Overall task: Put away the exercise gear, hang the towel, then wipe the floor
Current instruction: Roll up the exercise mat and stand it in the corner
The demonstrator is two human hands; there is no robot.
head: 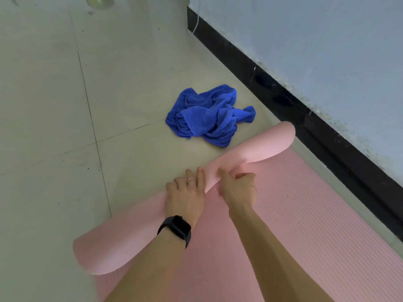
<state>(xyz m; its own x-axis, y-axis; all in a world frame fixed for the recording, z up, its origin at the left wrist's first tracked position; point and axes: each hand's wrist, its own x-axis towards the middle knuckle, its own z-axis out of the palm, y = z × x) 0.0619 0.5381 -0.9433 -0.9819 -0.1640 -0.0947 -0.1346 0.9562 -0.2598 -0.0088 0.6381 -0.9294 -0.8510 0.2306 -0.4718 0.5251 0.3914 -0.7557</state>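
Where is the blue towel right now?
The towel lies crumpled on the floor in the middle of the head view, just beyond the rolled end of the mat and left of the black baseboard.

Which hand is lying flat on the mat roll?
The left hand, with watch and ring; the right hand curls its fingers round the mat.

bare forearms (257,243), black smartwatch (175,228) left wrist, silver ring (192,180) left hand (185,197)

Place: a room in a home, I'd say.
Evidence: pale tiled floor (54,105), black skirting (283,101), painted wall (305,40) — a pink exercise mat (283,203).
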